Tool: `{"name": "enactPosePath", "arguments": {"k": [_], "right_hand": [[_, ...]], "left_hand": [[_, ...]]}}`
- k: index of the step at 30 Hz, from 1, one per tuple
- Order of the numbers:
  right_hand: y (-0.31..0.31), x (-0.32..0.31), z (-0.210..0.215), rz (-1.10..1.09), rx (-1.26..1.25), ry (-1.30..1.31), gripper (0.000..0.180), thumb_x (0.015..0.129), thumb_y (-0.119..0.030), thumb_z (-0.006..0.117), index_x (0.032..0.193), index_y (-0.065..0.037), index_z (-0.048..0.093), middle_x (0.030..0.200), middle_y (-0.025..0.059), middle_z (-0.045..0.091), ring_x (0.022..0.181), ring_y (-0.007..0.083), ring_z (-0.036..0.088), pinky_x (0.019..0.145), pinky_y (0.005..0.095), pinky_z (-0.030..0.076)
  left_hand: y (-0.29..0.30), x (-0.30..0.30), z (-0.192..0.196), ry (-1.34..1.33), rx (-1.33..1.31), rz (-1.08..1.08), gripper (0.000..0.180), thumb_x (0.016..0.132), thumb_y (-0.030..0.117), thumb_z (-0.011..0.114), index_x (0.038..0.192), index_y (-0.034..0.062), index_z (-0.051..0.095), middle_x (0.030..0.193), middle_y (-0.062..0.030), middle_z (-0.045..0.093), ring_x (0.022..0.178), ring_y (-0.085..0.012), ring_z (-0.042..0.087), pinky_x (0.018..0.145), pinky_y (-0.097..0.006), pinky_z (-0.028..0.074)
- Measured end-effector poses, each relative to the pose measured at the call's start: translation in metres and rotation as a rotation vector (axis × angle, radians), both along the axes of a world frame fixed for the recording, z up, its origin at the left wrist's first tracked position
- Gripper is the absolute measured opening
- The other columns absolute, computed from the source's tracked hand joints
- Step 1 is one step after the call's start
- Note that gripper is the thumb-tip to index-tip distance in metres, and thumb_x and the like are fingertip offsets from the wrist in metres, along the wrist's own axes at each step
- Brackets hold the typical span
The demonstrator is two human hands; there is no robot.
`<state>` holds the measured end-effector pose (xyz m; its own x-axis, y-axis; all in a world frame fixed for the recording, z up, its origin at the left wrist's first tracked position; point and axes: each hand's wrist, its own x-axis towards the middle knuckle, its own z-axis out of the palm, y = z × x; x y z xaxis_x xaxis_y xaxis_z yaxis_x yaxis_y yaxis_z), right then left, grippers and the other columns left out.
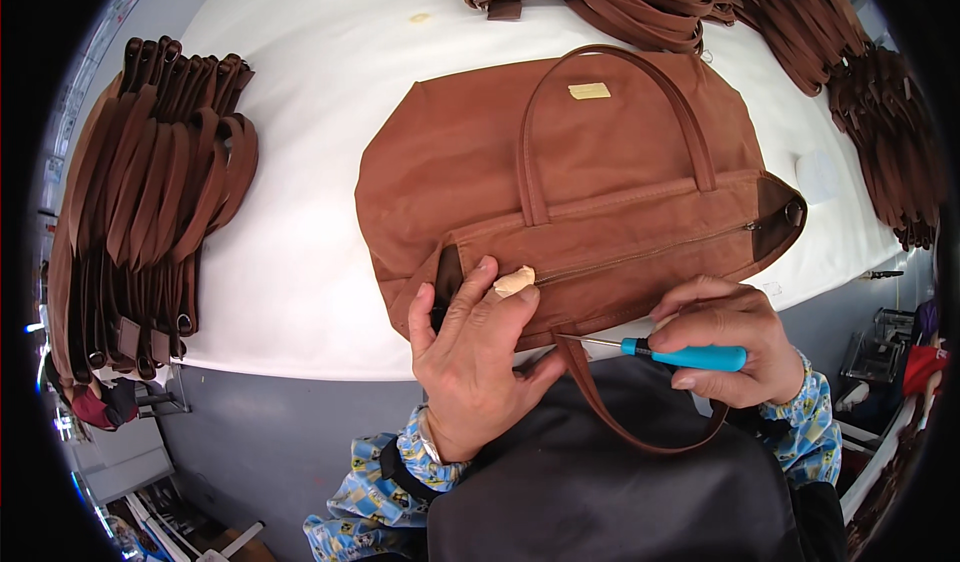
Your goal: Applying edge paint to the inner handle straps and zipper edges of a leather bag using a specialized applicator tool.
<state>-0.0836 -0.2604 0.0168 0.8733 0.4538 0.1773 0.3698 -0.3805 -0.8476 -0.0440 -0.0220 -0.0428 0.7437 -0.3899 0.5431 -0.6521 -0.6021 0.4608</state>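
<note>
A brown tote bag (450, 152) lies on its side, its zipped top toward me. Its far handle (690, 127) arches over the bag body, and the near handle (640, 432) hangs past the table edge. My left hand (475, 362) grips the bag's near edge, thumb beside the near handle's base. A cream, crumpled lump (516, 282) sits at its fingers; its material is unclear. My right hand (725, 342) is closed round the turquoise handle of a thin-shafted awl-like tool (705, 358). Its metal tip meets the base of the near handle.
Piles of brown straps with metal rings (150, 192) lie on the left of the white-covered table (300, 292). More straps (640, 2) lie at the back and along the right. A pale label (589, 91) is on the bag. Below the table is grey floor (260, 432).
</note>
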Motion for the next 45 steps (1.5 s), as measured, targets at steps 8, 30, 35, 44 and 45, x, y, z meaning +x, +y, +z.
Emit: {"name": "enactPosePath", "arguments": {"k": [8, 30, 35, 44, 45], "right_hand": [[0.006, -0.004, 0.0, -0.049, -0.012, 0.042, 0.027, 0.069, -0.014, 0.073, 0.092, -0.001, 0.065, 0.083, 0.0091, 0.065, 0.087, 0.031, 0.059, 0.074, 0.0367, 0.048], [-0.024, -0.018, -0.014, -0.192, 0.284, -0.072, 0.024, 0.079, -0.007, 0.065, 0.102, 0.0, 0.061, 0.085, 0.0064, 0.064, 0.072, 0.0131, 0.058, 0.063, 0.0254, 0.046], [-0.048, -0.034, -0.016, -0.361, 0.641, -0.031, 0.02, 0.082, -0.003, 0.062, 0.102, 0.002, 0.06, 0.091, 0.0061, 0.062, 0.08, 0.0104, 0.061, 0.071, 0.0234, 0.05], [-0.092, -0.046, -0.001, -0.539, 0.787, -0.227, 0.016, 0.085, -0.007, 0.059, 0.099, 0.001, 0.06, 0.088, 0.0068, 0.062, 0.075, 0.0116, 0.062, 0.064, 0.0228, 0.05], [-0.099, -0.045, -0.005, -0.561, 0.866, -0.218, 0.017, 0.086, -0.008, 0.058, 0.1, 0.002, 0.058, 0.088, 0.0083, 0.062, 0.075, 0.0131, 0.062, 0.067, 0.0254, 0.051]], "left_hand": [[0.0, -0.003, -0.004, 0.0, -0.049, -0.002, 0.055, 0.055, 0.024, 0.08, 0.102, 0.0104, 0.057, 0.098, -0.0055, 0.064, 0.105, -0.025, 0.058, 0.102, -0.045, 0.023], [-0.005, -0.007, -0.004, -0.109, 0.135, -0.004, 0.071, 0.057, 0.024, 0.083, 0.115, 0.0036, 0.047, 0.112, -0.013, 0.058, 0.111, -0.0276, 0.054, 0.101, -0.046, 0.026], [-0.01, -0.006, -0.002, -0.114, 0.134, -0.037, 0.053, 0.06, 0.014, 0.077, 0.107, 0.0061, 0.053, 0.111, -0.013, 0.06, 0.109, -0.0287, 0.054, 0.102, -0.046, 0.024], [0.007, 0.005, 0.027, 0.072, 0.108, -0.233, 0.036, 0.073, 0.005, 0.065, 0.106, -0.0007, 0.053, 0.107, -0.015, 0.056, 0.102, -0.028, 0.051, 0.092, -0.038, 0.035], [-0.005, -0.003, 0.044, 0.118, 0.016, -0.182, 0.029, 0.075, 0.01, 0.069, 0.098, -0.0037, 0.056, 0.095, -0.015, 0.058, 0.091, -0.0275, 0.055, 0.082, -0.036, 0.044]]}}
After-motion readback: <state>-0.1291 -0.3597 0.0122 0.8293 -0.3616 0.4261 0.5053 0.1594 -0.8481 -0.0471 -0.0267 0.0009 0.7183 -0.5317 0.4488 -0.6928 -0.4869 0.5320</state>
